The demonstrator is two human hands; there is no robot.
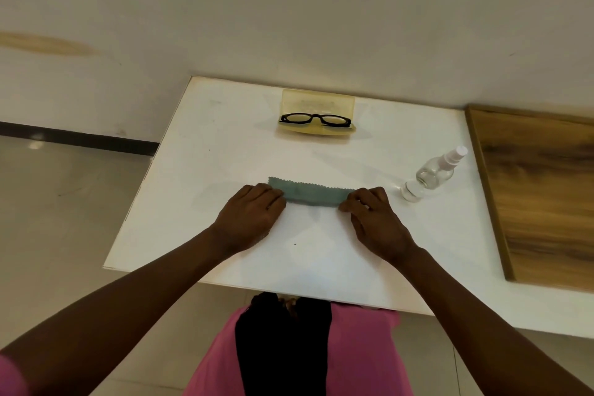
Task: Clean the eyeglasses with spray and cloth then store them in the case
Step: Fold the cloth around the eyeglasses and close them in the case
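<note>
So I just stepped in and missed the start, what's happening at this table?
A person is working on a white table. Both hands, left hand and right hand, press the ends of a folded teal cloth flat on the table. The black eyeglasses sit in the open yellowish case at the far side. A clear spray bottle lies on its side to the right, untouched.

The cloth [310, 192] is dusty teal with zigzag edges. The glasses [315, 119] have black frames; the case [318, 108] is translucent pale yellow. The bottle [432, 173] is clear with a white sprayer. The table [225, 145] is white, the board [540, 190] brown wood grain. The clothing [363, 350] is pink and black.
</note>
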